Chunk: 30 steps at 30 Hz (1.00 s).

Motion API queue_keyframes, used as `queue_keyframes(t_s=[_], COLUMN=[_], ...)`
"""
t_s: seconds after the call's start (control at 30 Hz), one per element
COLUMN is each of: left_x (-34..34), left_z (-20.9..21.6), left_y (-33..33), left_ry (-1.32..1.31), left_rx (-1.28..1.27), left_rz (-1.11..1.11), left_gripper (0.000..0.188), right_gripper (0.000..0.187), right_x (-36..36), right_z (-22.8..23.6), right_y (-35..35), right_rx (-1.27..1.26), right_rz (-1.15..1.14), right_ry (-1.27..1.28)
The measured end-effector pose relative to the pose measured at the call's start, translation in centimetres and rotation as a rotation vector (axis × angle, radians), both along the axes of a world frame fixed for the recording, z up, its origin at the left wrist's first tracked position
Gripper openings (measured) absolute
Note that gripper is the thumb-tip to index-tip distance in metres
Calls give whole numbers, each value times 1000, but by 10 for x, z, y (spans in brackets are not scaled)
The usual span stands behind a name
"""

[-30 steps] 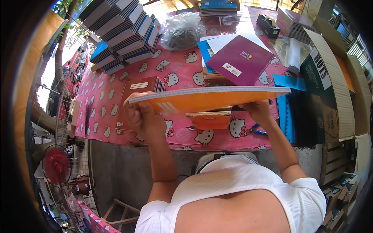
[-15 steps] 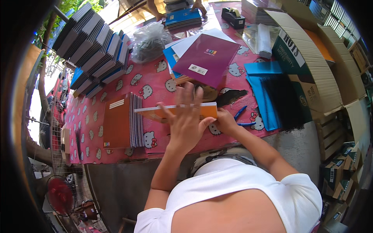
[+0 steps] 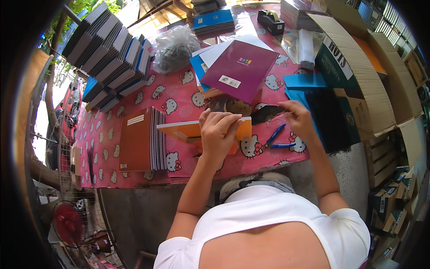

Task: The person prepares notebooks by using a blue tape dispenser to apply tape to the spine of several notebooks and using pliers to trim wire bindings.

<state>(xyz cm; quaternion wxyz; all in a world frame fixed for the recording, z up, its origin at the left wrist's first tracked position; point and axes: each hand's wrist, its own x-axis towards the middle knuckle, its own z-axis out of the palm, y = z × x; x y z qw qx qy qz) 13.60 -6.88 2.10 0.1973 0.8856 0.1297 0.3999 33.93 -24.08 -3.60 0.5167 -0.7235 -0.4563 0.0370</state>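
Note:
An orange notebook (image 3: 186, 130) stands on its long side, its pale bound edge uppermost. My left hand (image 3: 218, 131) is closed over that edge near the notebook's right part, fingers bent. Off to the right, my right hand (image 3: 297, 117) is raised with thumb and fingers pinched together; what they hold, if anything, is too small to make out. Below it lie blue-handled pliers (image 3: 276, 136) on the pink tablecloth (image 3: 179, 102). Brown spiral notebooks (image 3: 136, 143) are piled left of the orange one.
Beyond lies a purple notebook (image 3: 244, 67) on others. Tall notebook stacks (image 3: 105, 54) fill the far left, beside a clear plastic bag (image 3: 174, 47). Blue covers (image 3: 304, 80) and an open carton (image 3: 374, 80) stand right. A tape dispenser (image 3: 271, 21) sits at the back, near another person's arm (image 3: 184, 8).
My left hand has gone from spread fingers against the orange notebook to gripping its upper edge. My right hand has left the notebook's right end, moving right and away from me.

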Motion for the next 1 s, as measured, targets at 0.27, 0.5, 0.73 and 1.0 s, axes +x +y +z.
queue_keyframes(t_s=[0.27,0.5,0.73,1.0], left_x=[-1,0,-2,-1], left_z=[5,3,0,0], left_y=[-2,-2,-3,-2], left_ry=[16,-16,-13,-45], left_rx=[-74,-74,-77,-71], left_rz=[-24,-40,-42,-37], left_gripper=[14,14,15,14], right_gripper=[30,24,25,24], right_x=[-63,-51,-47,-44], right_z=[53,61,78,76], right_y=[26,37,38,42], right_rx=[84,80,-68,-47], right_rz=[74,80,263,229], right_ry=[-34,48,132,111])
